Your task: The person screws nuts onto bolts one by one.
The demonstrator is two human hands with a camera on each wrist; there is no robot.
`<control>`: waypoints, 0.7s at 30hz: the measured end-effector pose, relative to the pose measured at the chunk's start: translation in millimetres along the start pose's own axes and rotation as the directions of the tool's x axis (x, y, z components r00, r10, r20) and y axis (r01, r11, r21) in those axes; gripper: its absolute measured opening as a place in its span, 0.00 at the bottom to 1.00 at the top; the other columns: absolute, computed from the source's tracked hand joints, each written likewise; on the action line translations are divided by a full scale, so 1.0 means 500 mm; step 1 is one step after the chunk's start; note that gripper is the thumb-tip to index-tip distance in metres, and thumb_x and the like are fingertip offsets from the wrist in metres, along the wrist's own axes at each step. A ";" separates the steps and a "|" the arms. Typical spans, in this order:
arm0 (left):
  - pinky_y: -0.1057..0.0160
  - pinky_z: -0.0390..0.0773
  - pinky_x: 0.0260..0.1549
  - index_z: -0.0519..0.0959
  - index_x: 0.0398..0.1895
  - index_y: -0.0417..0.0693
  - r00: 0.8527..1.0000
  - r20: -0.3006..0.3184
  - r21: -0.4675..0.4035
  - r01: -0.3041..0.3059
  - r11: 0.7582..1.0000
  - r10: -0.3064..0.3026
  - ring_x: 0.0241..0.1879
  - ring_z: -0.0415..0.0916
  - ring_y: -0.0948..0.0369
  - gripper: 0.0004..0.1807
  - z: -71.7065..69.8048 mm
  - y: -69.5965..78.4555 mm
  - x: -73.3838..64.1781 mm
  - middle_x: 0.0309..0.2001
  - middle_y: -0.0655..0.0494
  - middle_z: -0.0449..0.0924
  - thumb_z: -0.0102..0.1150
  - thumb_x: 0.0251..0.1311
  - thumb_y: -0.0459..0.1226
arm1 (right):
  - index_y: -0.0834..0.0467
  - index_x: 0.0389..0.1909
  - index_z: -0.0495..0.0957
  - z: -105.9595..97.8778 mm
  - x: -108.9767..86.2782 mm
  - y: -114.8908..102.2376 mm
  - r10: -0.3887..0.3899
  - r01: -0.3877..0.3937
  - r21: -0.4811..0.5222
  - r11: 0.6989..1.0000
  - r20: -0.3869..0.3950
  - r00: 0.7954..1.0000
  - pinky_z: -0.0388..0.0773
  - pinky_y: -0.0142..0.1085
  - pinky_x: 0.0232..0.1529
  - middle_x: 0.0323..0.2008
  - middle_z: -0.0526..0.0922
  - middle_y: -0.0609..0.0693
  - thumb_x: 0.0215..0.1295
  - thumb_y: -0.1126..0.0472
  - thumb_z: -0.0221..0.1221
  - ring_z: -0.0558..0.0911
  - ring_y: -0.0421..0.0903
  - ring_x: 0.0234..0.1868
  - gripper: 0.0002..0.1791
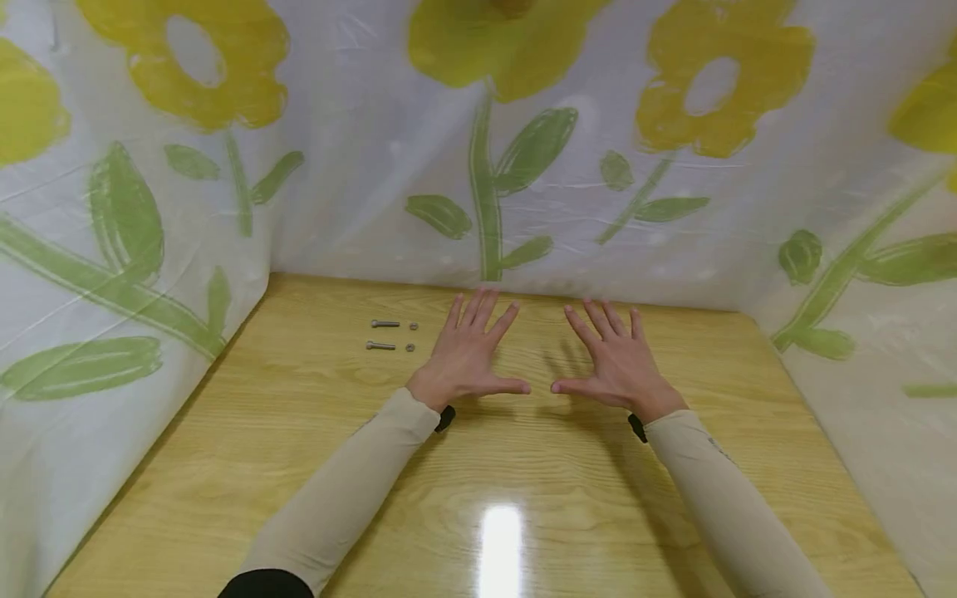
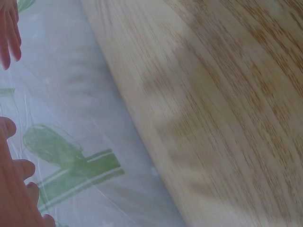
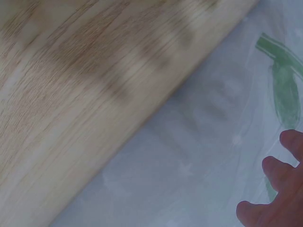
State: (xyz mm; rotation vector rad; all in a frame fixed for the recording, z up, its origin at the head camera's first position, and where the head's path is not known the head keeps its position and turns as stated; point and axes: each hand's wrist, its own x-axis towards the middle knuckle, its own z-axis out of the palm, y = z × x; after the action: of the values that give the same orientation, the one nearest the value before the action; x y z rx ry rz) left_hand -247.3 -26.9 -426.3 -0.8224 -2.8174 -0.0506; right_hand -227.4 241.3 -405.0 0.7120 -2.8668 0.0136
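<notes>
My left hand (image 1: 467, 353) hovers over the middle of the wooden table with fingers spread and the thumb pointing right. Level with it, my right hand (image 1: 616, 361) is spread the same way, its thumb pointing left. A small gap separates the two thumb tips, and neither hand holds anything. Left of the left hand lie two metal bolts, an upper bolt (image 1: 385, 324) and a lower bolt (image 1: 380, 345). Beside each sits a hex nut, one upper nut (image 1: 414, 326) and one lower nut (image 1: 409, 348). In the right wrist view, fingertips (image 3: 279, 172) show at the lower right.
A white curtain (image 1: 359, 241) printed with yellow flowers and green leaves encloses the back and both sides of the table (image 1: 568, 498). Light reflects off the table near its front. Both wrists carry dark bands.
</notes>
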 end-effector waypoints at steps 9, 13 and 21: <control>0.44 0.27 0.68 0.36 0.77 0.59 1.000 0.000 0.008 -0.006 1.000 0.006 0.73 0.19 0.50 0.67 -0.002 0.001 -0.001 0.75 0.45 0.25 0.30 0.36 0.85 | 0.45 0.76 0.44 0.003 0.000 0.000 -0.005 0.005 -0.003 1.000 -0.009 1.000 0.36 0.66 0.65 0.75 0.42 0.54 0.44 0.17 0.51 0.41 0.57 0.75 0.62; 0.44 0.29 0.68 0.36 0.77 0.59 1.000 -0.015 0.029 -0.007 1.000 0.008 0.74 0.25 0.48 0.67 -0.004 0.000 -0.002 0.76 0.45 0.28 0.31 0.35 0.85 | 0.44 0.76 0.42 0.007 -0.001 0.001 -0.002 0.002 -0.005 1.000 -0.002 1.000 0.36 0.66 0.65 0.75 0.41 0.54 0.44 0.17 0.51 0.40 0.57 0.75 0.63; 0.44 0.31 0.69 0.36 0.77 0.59 0.999 -0.028 0.057 -0.020 0.998 0.022 0.74 0.27 0.47 0.67 -0.008 -0.001 -0.002 0.76 0.44 0.30 0.32 0.35 0.85 | 0.43 0.76 0.42 0.009 0.000 -0.001 0.003 -0.004 -0.003 1.000 -0.018 1.000 0.36 0.66 0.66 0.75 0.43 0.54 0.44 0.16 0.49 0.41 0.57 0.75 0.62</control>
State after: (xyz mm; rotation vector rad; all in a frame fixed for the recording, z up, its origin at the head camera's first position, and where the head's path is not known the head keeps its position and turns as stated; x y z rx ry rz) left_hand -246.2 -28.3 -422.7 -0.8319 -2.7698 0.0209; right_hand -228.1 240.6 -409.7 0.7027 -2.8505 0.0157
